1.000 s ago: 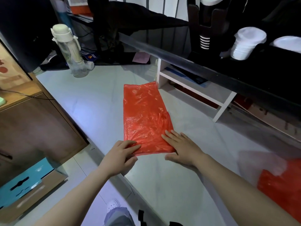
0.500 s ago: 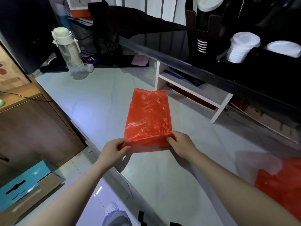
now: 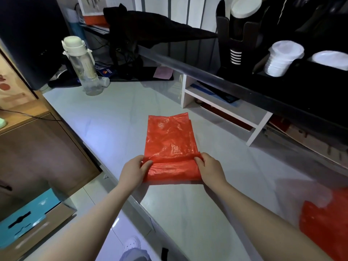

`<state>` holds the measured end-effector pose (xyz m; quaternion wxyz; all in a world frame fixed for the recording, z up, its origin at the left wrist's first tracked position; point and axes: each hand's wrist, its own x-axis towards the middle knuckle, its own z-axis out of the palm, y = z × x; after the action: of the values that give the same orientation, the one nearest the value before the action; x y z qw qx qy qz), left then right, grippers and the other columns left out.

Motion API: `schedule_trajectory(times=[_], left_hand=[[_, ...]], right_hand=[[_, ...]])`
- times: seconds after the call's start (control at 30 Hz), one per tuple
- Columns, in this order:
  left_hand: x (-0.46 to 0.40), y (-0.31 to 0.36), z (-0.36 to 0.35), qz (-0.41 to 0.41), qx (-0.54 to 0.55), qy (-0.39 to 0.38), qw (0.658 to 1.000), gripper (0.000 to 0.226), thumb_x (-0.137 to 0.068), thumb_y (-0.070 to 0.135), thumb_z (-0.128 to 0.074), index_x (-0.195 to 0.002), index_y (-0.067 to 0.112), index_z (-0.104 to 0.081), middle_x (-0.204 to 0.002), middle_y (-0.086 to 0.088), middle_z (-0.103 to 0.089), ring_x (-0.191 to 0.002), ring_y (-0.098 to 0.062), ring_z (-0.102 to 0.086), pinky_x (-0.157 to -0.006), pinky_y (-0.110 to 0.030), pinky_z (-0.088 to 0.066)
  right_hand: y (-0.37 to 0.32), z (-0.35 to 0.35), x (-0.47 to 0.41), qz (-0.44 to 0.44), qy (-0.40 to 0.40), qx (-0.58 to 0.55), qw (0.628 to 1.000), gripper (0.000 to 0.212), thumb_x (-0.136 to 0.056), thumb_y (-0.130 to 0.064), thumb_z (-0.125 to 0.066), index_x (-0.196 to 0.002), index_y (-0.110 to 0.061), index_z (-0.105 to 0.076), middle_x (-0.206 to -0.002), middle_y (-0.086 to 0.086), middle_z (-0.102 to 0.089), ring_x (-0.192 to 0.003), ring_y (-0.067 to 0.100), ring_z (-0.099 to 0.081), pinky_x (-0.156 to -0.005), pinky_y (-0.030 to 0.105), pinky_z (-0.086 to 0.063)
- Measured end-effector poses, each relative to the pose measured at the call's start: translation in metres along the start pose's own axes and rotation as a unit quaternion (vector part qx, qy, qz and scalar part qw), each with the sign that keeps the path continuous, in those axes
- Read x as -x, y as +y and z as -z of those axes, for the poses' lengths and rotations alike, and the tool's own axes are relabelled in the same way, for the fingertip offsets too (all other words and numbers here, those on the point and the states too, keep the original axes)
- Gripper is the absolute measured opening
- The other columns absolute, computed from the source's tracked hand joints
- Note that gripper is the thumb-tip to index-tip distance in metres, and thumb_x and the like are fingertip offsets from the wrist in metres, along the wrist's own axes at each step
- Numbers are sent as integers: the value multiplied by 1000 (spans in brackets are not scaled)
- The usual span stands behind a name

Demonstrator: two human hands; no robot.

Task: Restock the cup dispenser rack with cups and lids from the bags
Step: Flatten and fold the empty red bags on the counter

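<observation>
From my head camera, no writing is legible. My left hand (image 3: 134, 171) and right hand (image 3: 210, 169) each pinch the near folded edge of a flat red bag (image 3: 170, 142) on the white table (image 3: 113, 117); its long axis runs away from me. Beyond stand a water bottle (image 3: 82, 66) and the black rack (image 3: 282, 72) holding white lids (image 3: 282, 58). A second red bag (image 3: 327, 223) lies at my right.

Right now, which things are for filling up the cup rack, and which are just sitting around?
For the job:
- red bag, pinched by left hand and right hand
- second red bag
- black cup rack
- white lid stack

Just lying about:
- water bottle
- pink note
- blue box
- white shelf
</observation>
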<state>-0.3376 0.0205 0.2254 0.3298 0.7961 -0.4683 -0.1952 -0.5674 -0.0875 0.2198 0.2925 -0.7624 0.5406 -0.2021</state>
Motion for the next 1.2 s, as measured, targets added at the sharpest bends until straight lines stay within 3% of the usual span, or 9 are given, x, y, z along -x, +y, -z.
schedule_trajectory(times=[0.37, 0.5, 0.6, 0.67, 0.73, 0.8, 0.9, 1.0, 1.2], left_hand=[[-30, -1, -9, 0, -174, -24, 984, 29, -89, 49, -57, -102, 24, -47, -97, -4, -65, -85, -28, -60, -62, -33, -40], [-26, 6, -8, -228, -189, 29, 955, 51, -79, 23, -74, -125, 10, -57, -134, -20, -51, -110, -40, -56, -83, -46, -52], [-26, 5, -6, -394, -221, -85, 888, 64, -82, 32, -70, -140, 17, -48, -150, -19, -34, -134, -40, -40, -106, -55, -33], [-23, -8, -9, -345, -258, -194, 881, 65, -95, 52, -40, -151, 36, -11, -159, 0, -2, -147, -28, -8, -117, -46, -5], [-21, -23, -14, -312, -288, -210, 881, 62, -95, 61, -20, -145, 46, 13, -156, 9, 15, -147, -19, 11, -116, -41, 11], [-20, -25, -16, -307, -302, -206, 879, 61, -93, 64, -15, -142, 48, 17, -156, 10, 18, -145, -15, 18, -116, -40, 15], [-23, -25, -17, -311, -300, -203, 879, 63, -93, 64, -21, -143, 48, 13, -156, 10, 15, -146, -17, 15, -114, -40, 16], [-28, -27, -15, -307, -288, -214, 881, 68, -89, 70, -23, -146, 49, 8, -157, 10, 13, -147, -17, 11, -115, -40, 13], [-35, -39, -1, -330, -271, -257, 867, 95, -70, 91, -24, -144, 46, 16, -156, 3, 20, -143, -14, 21, -117, -35, 12]], right_hand=[[-3, -17, -7, -45, 34, 199, 978, 31, -98, -46, -35, -113, -21, -46, -85, 5, -67, -73, 27, -63, -61, 33, -47], [-9, -20, -9, -45, 34, 236, 970, 35, -97, -47, -32, -115, -20, -45, -88, 8, -67, -77, 31, -63, -60, 33, -40], [-11, -25, -8, -54, 28, 248, 967, 36, -97, -48, -30, -117, -21, -42, -89, 7, -67, -76, 30, -62, -60, 34, -40], [-13, -25, -6, -71, 39, 224, 971, 35, -95, -48, -33, -118, -23, -41, -97, 4, -64, -79, 27, -62, -61, 34, -44], [-17, -26, -1, -58, 63, 206, 975, 38, -94, -44, -42, -127, -25, -38, -120, 6, -53, -97, 27, -60, -73, 37, -50], [-21, -27, 4, 50, 73, 261, 961, 50, -93, -40, -48, -139, -29, -32, -145, 8, -34, -125, 29, -44, -95, 43, -44], [-18, -26, 9, 215, -71, 294, 929, 56, -97, -51, -33, -149, -37, -19, -161, -4, -7, -148, 19, 0, -116, 42, -13], [-11, -26, 13, 160, -164, 278, 933, 64, -93, -64, -19, -150, -42, 1, -157, -14, 19, -140, 9, 30, -120, 42, 3], [-5, -19, 23, 65, -184, 249, 949, 94, -71, -87, -31, -142, -52, 20, -151, -13, 36, -136, 9, 38, -115, 39, 7]])
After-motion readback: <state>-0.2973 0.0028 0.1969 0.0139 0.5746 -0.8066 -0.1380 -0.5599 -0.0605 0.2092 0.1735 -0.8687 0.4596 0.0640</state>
